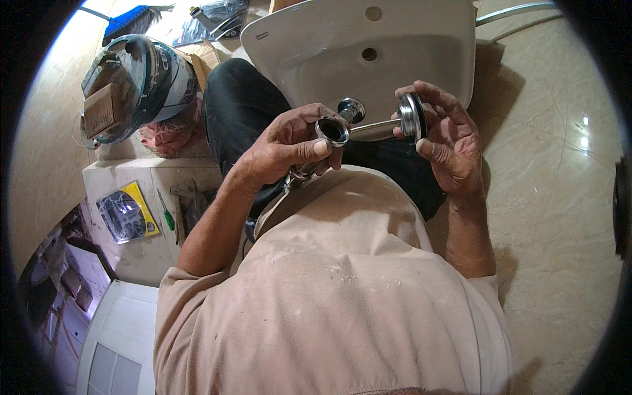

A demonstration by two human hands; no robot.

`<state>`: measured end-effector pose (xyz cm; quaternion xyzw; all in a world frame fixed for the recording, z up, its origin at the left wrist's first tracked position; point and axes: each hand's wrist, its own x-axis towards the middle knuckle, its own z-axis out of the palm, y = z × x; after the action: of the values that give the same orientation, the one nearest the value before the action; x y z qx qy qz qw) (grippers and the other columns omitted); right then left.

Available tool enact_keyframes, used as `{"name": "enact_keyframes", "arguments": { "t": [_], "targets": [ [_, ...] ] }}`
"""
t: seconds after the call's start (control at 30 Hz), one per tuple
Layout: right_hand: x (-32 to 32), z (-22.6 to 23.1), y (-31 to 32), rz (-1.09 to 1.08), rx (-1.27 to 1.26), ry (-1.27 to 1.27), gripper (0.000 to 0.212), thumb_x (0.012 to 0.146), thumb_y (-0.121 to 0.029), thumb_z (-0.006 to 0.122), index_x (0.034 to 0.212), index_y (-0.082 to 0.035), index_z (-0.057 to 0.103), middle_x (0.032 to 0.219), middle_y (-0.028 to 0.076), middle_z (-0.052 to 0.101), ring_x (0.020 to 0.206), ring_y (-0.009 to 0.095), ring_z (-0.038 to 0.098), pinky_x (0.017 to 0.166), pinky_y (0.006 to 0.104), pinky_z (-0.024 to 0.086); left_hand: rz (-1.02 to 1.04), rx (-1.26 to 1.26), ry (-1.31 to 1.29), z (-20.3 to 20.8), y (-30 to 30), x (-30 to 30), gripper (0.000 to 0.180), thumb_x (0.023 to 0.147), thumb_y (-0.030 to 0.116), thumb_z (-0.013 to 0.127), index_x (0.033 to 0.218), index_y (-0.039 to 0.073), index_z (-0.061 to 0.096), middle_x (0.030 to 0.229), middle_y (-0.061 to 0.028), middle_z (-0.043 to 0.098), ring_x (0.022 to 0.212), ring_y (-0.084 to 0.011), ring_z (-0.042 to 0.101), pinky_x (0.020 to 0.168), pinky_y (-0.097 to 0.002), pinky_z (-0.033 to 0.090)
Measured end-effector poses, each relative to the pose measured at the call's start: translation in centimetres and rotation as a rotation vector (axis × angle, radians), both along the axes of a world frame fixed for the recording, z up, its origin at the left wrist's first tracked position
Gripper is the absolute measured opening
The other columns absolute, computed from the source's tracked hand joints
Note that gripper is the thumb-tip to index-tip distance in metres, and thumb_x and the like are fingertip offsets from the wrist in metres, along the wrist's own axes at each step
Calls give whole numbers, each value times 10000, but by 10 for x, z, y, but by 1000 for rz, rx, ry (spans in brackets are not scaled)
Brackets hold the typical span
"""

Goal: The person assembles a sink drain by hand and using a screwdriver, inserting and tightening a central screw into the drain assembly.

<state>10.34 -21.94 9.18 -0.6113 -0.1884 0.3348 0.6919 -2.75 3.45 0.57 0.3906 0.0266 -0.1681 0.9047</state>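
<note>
The left hand (293, 141) is clamped round a shiny metal pipe (342, 138), thumb pressed by its round open end, which faces up, probably so the person can see into it. The right hand (454, 141) grips a round metal disc (411, 117) with a black edge, thumb low and fingers curled over the top, likely to keep it upright and steady. A thin rod (376, 126) spans the gap between the hands; whether it is joined to the pipe, I cannot tell. A small metal cup (355, 110) sits just beyond the left fingers. All these parts are up above the lap, close to the chest, perhaps for a good view.

Past the hands, one white sink (428, 62) shows two round holes. To the left are one bucket (176, 76), with one red bag (172, 137) beneath it, and a pale ledge (118, 172). On the ledge lie one yellow-and-black packet (128, 212) and one green-handled screwdriver (169, 220), seemingly set down within the left hand's reach.
</note>
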Motion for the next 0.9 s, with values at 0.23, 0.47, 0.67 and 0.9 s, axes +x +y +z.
{"name": "enact_keyframes", "arguments": {
  "t": [0.23, 0.47, 0.67, 0.9],
  "targets": [
    [2, -1, 0, 8, -49, -96, 766, 836, -175, 856, 1498, -43, 494, 1419, 177, 594, 1185, 207, 640, 1013, 365, 567, 13, 5, -31, -3, -2, 2, 567, 865, 386, 833, 1238, 15, 620, 923, -95, 707, 784, -146, 654, 639, -270, 486],
    [5, 2, 1, 9, -82, -156, 828, 817, -221, 876, 1514, -41, 466, 1408, 178, 595, 1194, 187, 615, 1019, 337, 559, 8, -33, -25, -3, 1, 2, 498, 867, 313, 837, 1223, 25, 642, 914, -112, 729, 848, -177, 711, 772, -337, 570],
    [5, 4, 1, -5, -66, -156, 782, 811, -65, 860, 1494, -16, 484, 1378, 135, 623, 1197, 178, 611, 1064, 328, 500, 13, -53, -18, -4, -1, 2, 497, 872, 304, 837, 1234, 25, 642, 926, -112, 737, 870, -185, 724, 826, -348, 587],
    [3, 4, 1, -1, -85, -165, 784, 811, -105, 864, 1493, -19, 486, 1383, 137, 617, 1204, 186, 604, 1056, 324, 507, -16, -61, 5, -4, 0, 1, 536, 876, 311, 835, 1275, 21, 625, 929, -124, 736, 877, -192, 729, 812, -341, 591]
  ]
}}
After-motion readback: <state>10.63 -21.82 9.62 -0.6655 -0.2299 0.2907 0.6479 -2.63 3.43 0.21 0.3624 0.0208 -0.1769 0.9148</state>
